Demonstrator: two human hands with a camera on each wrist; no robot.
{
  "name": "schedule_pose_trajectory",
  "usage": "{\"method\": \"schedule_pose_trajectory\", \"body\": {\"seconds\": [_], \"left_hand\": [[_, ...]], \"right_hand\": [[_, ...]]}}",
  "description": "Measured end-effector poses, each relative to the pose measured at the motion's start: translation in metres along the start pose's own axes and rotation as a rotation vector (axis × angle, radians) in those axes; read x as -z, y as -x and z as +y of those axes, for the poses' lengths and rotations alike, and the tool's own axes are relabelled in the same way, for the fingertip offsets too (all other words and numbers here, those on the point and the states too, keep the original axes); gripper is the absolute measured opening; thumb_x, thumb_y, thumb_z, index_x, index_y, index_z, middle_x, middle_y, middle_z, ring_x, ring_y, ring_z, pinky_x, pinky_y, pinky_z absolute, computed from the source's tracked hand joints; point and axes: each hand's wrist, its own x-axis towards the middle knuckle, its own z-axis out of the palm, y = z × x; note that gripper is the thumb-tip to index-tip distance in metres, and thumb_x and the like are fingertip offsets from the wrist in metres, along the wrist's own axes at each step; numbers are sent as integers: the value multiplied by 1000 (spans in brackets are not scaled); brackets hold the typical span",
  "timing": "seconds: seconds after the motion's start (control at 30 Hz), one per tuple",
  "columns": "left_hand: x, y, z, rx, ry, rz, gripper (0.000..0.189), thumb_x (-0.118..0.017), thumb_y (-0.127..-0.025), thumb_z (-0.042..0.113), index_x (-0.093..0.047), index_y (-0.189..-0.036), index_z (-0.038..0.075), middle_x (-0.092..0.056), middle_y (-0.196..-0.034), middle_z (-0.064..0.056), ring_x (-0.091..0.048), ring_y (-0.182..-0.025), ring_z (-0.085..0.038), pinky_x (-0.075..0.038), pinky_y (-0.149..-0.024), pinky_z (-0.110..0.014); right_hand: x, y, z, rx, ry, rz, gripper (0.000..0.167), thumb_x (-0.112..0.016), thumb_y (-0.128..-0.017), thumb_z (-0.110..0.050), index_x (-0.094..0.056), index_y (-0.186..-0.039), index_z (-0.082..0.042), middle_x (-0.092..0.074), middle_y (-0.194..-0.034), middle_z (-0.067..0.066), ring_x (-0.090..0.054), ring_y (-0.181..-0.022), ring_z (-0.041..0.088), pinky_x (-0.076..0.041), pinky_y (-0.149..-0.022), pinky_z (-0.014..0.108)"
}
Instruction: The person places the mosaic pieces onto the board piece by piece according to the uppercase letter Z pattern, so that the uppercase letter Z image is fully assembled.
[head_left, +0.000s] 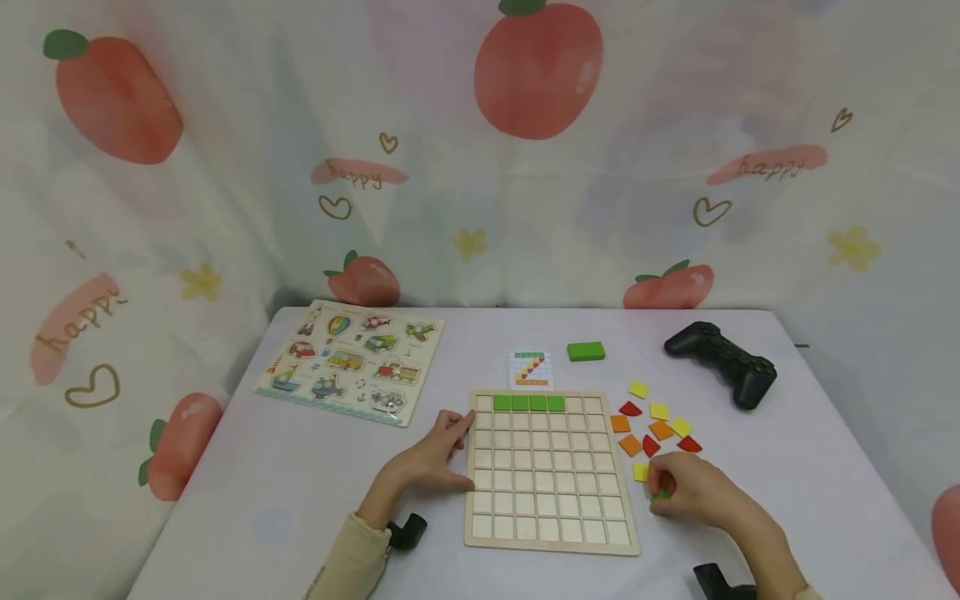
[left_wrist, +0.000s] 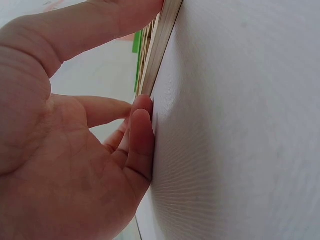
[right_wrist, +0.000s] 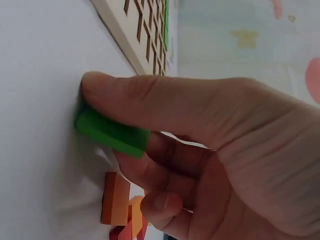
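A wooden grid board [head_left: 546, 482] lies flat on the table, with a row of green tiles [head_left: 528, 403] in its top row. Along its left edge, my left hand [head_left: 431, 458] touches the rim with the thumb low and the other fingers higher up. The left wrist view shows that thumb [left_wrist: 105, 25] against the board's side. Just off the board's lower right side, my right hand [head_left: 697, 493] pinches a green tile [right_wrist: 112, 132] between thumb and fingers, close to the tabletop. Loose yellow [head_left: 659, 412], orange and red pieces [head_left: 650, 446] lie beyond that hand.
Behind the board lie a small pattern card [head_left: 530, 370] and a green block [head_left: 586, 351]. A black game controller [head_left: 722, 362] sits at the back right. At the back left is a picture puzzle board [head_left: 352, 360]. A printed curtain [head_left: 517, 217] hangs behind the table.
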Motion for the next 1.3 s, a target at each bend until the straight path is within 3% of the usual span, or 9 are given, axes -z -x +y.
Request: {"method": "schedule_pose_trajectory", "body": {"seconds": [0.17, 0.37, 0.53, 0.7, 0.93, 1.17, 1.3], "left_hand": [[-1, 1, -1, 2, 5, 1, 105, -86, -74, 18, -22, -155, -2, -31, -122, -8, -41, -93, -14, -38, -76, -24], [-1, 3, -2, 11, 9, 4, 106, -87, -73, 18, -23, -154, -3, -31, -121, -8, -41, -93, -14, -38, -77, -24], [-2, 3, -3, 7, 17, 5, 106, -87, -73, 18, -22, -155, -2, -31, -119, -7, -41, -91, -14, -38, -76, -24], [-3, 2, -3, -9, 16, 3, 106, -87, -74, 18, -22, -154, -3, -31, -119, -8, -40, -91, -14, -38, -75, -24], [-1, 2, 1, -18, 19, 6, 105, -87, -73, 16, -22, -154, -4, -31, -119, -8, -41, -90, -16, -38, -75, -24], [-1, 1, 0, -3, 5, 5, 105, -86, -74, 17, -22, -155, -2, -31, -119, -7, -41, -92, -14, -37, -76, -23], [-1, 0, 0, 3, 8, 7, 105, -87, -74, 18, -22, -155, -2, -31, -119, -7, -41, -92, -15, -37, -76, -24]], "right_hand": [[6, -13, 1, 99, -84, 152, 26, -85, -74, -12, -66, -90, -8, -57, -79, 0, -49, -60, 11, -44, -55, 23], [11, -55, -9, 186, -215, 364, 17, -81, -80, -5, -66, -89, -5, -64, -81, 4, -56, -61, 12, -49, -55, 24], [2, -94, -14, 298, -236, 366, 7, -75, -85, -2, -70, -90, -2, -66, -80, 5, -59, -68, 13, -49, -62, 24], [-10, -118, -15, 294, -211, 311, 9, -72, -88, -6, -73, -96, -2, -68, -86, 5, -60, -73, 14, -49, -67, 27], [-14, -126, -18, 332, -125, 342, 5, -74, -87, -3, -74, -91, -2, -60, -89, 6, -57, -77, 17, -48, -68, 28], [-18, -127, -20, 338, -128, 400, 4, -75, -85, -2, -74, -89, -3, -63, -85, 1, -57, -73, 12, -48, -66, 26], [-18, -128, -18, 320, -112, 452, 5, -75, -86, -6, -73, -89, -3, -64, -85, 5, -59, -74, 17, -49, -67, 31]]}}
